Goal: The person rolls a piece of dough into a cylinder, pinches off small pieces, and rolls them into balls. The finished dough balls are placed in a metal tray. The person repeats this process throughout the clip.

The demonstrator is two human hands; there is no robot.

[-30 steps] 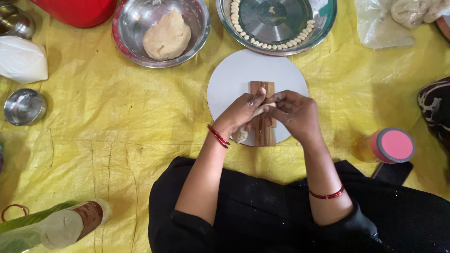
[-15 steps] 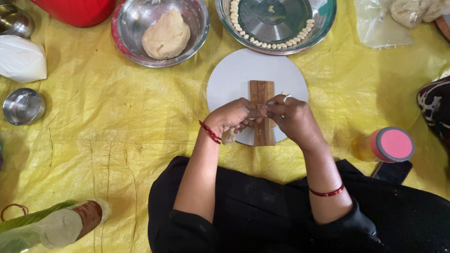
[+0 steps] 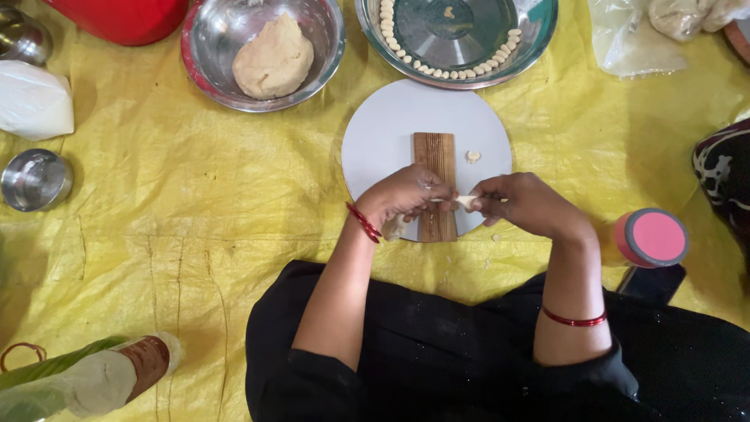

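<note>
My left hand (image 3: 406,195) and my right hand (image 3: 522,205) meet over the near half of a ridged wooden board (image 3: 435,168). Between their fingertips they pinch a small strip of pale dough (image 3: 464,202). A lump of dough (image 3: 396,227) shows under my left palm. The board lies on a round white plate (image 3: 383,137). One small shaped dough piece (image 3: 472,156) rests on the plate to the right of the board.
A steel bowl (image 3: 205,47) with a dough ball (image 3: 273,56) stands at the back left. A steel tray (image 3: 539,35) ringed with several shaped pieces is behind the plate. A pink-lidded jar (image 3: 650,238), a small steel cup (image 3: 33,180), a white bag (image 3: 31,101) and a bottle (image 3: 86,383) lie around.
My hands have drawn toward me and apart from the board's middle, stretching a bit of dough between them. A shaped piece now lies on the plate beside the board.
</note>
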